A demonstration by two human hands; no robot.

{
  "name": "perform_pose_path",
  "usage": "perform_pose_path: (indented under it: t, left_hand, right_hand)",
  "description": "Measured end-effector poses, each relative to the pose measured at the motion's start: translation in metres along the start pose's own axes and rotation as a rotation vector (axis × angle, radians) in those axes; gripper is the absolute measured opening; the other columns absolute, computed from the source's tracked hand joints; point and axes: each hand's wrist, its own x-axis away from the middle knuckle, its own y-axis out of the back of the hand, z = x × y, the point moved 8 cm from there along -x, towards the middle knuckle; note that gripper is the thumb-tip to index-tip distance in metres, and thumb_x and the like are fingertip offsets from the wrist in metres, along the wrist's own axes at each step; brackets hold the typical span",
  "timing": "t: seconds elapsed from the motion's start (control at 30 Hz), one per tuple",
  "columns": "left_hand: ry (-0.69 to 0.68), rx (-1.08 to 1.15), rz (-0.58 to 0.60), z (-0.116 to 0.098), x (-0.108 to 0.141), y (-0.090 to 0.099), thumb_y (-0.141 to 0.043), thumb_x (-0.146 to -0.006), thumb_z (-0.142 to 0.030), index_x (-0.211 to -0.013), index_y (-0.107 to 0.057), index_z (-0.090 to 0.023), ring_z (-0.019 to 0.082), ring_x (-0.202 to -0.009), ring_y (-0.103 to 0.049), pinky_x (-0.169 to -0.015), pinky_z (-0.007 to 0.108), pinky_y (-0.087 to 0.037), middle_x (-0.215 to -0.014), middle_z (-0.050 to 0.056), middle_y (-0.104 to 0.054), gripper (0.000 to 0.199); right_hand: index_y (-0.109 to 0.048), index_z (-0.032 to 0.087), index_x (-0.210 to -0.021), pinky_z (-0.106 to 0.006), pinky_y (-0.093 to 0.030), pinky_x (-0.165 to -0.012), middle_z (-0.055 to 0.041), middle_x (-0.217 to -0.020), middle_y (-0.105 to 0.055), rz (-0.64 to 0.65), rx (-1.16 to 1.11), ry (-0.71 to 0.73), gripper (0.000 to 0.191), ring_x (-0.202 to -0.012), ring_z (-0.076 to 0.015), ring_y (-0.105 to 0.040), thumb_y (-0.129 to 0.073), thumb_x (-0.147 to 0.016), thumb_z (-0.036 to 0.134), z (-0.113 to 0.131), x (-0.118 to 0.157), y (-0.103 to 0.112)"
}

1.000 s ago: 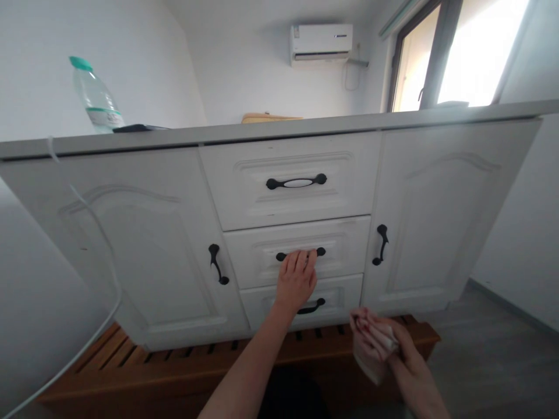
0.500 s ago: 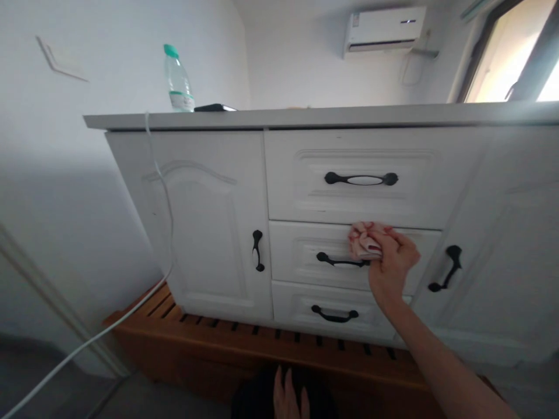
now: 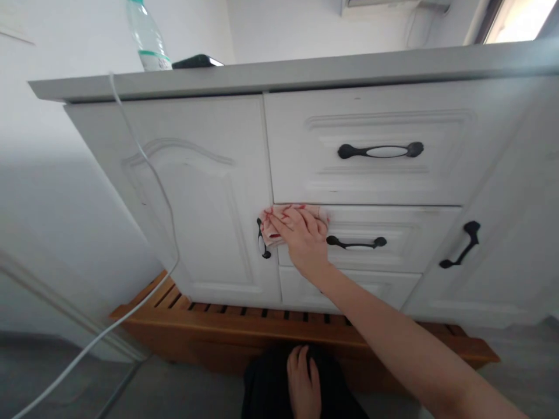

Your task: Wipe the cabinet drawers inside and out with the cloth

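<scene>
Head view: right hand [image 3: 301,235] flat, fingers spread and pressed on pink-and-white cloth [image 3: 279,224], palm pinning it rather than gripping round it. Cloth bunched against top-left corner of middle drawer [image 3: 393,238], overlapping seam w/ left cupboard door [image 3: 196,198]. Cloth's long axis approx horizontal, along drawer's upper edge. Fingertips pointing left, toward door handle [image 3: 262,240], just beside cloth's left end. Rest of middle drawer front lies to right of hand, long axis horizontal; drawer handle [image 3: 356,242] just right of wrist, not touched.

Left hand [image 3: 303,384] low, well below middle drawer, resting loosely flat on dark lap, holding nothing. Right hand far nearer the drawer.

Above middle drawer: top drawer [image 3: 371,151] w/ black handle. Below: bottom drawer mostly hidden behind forearm. Right of it: right cupboard door [image 3: 502,233] w/ black handle. Under cabinet: slatted wooden base [image 3: 227,317]. Worktop [image 3: 305,70] above all; water bottle [image 3: 148,38] and dark phone [image 3: 196,60] up at its left end. White cable [image 3: 144,157] hanging from worktop edge, trailing down past left door to floor.
</scene>
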Motion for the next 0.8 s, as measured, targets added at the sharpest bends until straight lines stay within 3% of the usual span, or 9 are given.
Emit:
perform_pose_path:
  t: [0.2, 0.3, 0.4, 0.5, 0.57, 0.67, 0.8]
  left_hand:
    - [0.002, 0.032, 0.027, -0.003, 0.001, 0.000, -0.039, -0.098, -0.036, -0.119, -0.071, -0.018, 0.027, -0.120, -0.062, -0.109, 0.049, -0.050, -0.123, 0.015, -0.065, 0.042]
    - [-0.008, 0.031, 0.021, -0.002, 0.000, -0.001, -0.040, -0.097, -0.036, -0.119, -0.071, -0.018, 0.028, -0.118, -0.062, -0.107, 0.050, -0.051, -0.121, 0.015, -0.066, 0.042]
    - [-0.010, 0.021, 0.010, -0.002, -0.002, -0.002, -0.038, -0.097, -0.036, -0.117, -0.072, -0.018, 0.029, -0.117, -0.063, -0.105, 0.052, -0.052, -0.119, 0.015, -0.067, 0.043]
    - [-0.012, 0.025, 0.014, -0.002, -0.003, -0.002, -0.039, -0.097, -0.037, -0.116, -0.072, -0.019, 0.028, -0.115, -0.063, -0.104, 0.051, -0.052, -0.118, 0.014, -0.067, 0.043]
    - [-0.013, 0.031, 0.016, -0.003, -0.004, 0.000, -0.040, -0.097, -0.038, -0.116, -0.072, -0.019, 0.028, -0.115, -0.063, -0.105, 0.051, -0.052, -0.118, 0.014, -0.067, 0.042]
    - [-0.018, 0.036, 0.009, -0.003, -0.004, 0.002, -0.040, -0.097, -0.041, -0.115, -0.072, -0.018, 0.029, -0.116, -0.063, -0.106, 0.052, -0.051, -0.119, 0.015, -0.067, 0.043]
    - [-0.002, 0.039, 0.021, -0.001, -0.004, 0.002, -0.040, -0.096, -0.042, -0.116, -0.072, -0.018, 0.028, -0.116, -0.062, -0.107, 0.052, -0.050, -0.119, 0.015, -0.066, 0.045]
  right_hand:
    - [-0.064, 0.039, -0.134, -0.042, -0.034, -0.093, 0.0020, -0.135, -0.067, 0.246, -0.093, 0.080, 0.039, -0.124, -0.0229, -0.049, -0.057, -0.099, 0.023, 0.006, 0.089, -0.046]
    - [-0.075, 0.036, -0.113, -0.041, -0.034, -0.091, 0.0032, -0.126, -0.072, 0.350, -0.133, 0.065, 0.023, -0.119, -0.0226, -0.053, -0.064, -0.096, 0.026, 0.006, 0.113, -0.049]
    - [-0.077, 0.037, -0.098, -0.038, -0.034, -0.091, 0.0041, -0.117, -0.073, 0.281, -0.181, 0.070, 0.012, -0.112, -0.0210, -0.054, -0.068, -0.094, 0.030, 0.008, 0.099, -0.020]
    - [-0.075, 0.036, -0.109, -0.038, -0.032, -0.098, 0.0031, -0.121, -0.072, 0.043, -0.118, 0.148, 0.017, -0.116, -0.0215, -0.050, -0.065, -0.096, 0.034, 0.010, 0.056, 0.022]
    - [-0.075, 0.034, -0.110, -0.039, -0.031, -0.097, 0.0022, -0.123, -0.072, -0.032, -0.038, 0.221, 0.018, -0.117, -0.0217, -0.049, -0.060, -0.099, 0.035, 0.007, 0.028, 0.034]
    - [-0.076, 0.031, -0.101, -0.039, -0.032, -0.089, 0.0029, -0.125, -0.071, 0.012, 0.060, 0.369, 0.019, -0.114, -0.0212, -0.050, -0.057, -0.101, 0.034, -0.008, 0.007, 0.029]
    - [-0.074, 0.032, -0.114, -0.038, -0.031, -0.088, 0.0015, -0.128, -0.071, 0.083, 0.159, 0.463, 0.020, -0.114, -0.0206, -0.050, -0.059, -0.100, 0.030, -0.047, 0.024, 0.036]
